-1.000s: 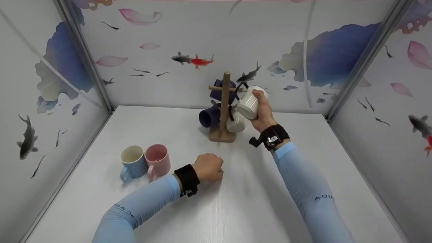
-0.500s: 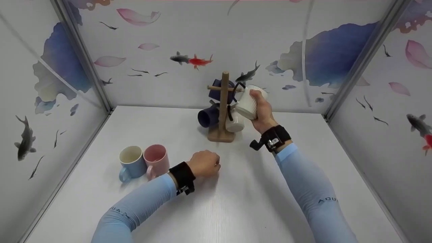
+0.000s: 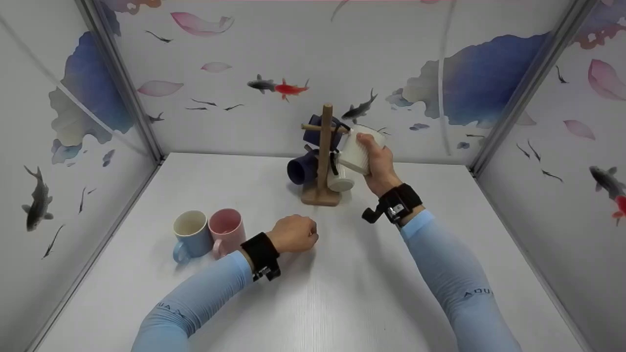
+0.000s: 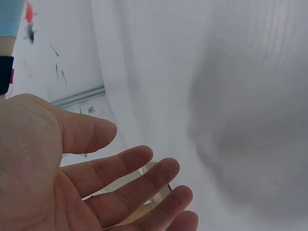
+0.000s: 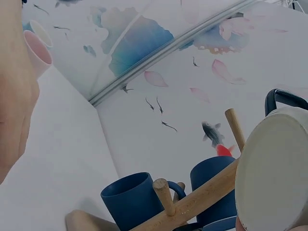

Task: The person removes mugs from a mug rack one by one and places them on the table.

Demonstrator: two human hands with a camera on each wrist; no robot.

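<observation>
My right hand (image 3: 380,166) grips a white ribbed mug (image 3: 353,155) around its body, tilted, beside the upper part of a wooden mug rack (image 3: 324,164). The mug's black handle faces the rack and overlaps the upper right peg in the head view. The right wrist view shows its pale round base (image 5: 272,173) and dark handle (image 5: 284,98). Two navy mugs hang on the rack, an upper one (image 3: 313,137) and a lower one (image 3: 299,170). Another white mug (image 3: 342,181) hangs low on the right. My left hand (image 3: 293,233) holds nothing, its fingers (image 4: 130,192) loosely bent over the table.
A light blue mug (image 3: 194,242) with a cream inside and a pink mug (image 3: 232,237) stand upright side by side at the left, near my left forearm. Patterned walls (image 3: 205,132) enclose the white table (image 3: 342,293) at the back and sides.
My right hand has shifted the white mug slightly left, its handle now closer to the rack's post. My left hand has drifted a little to the left and away from me.
</observation>
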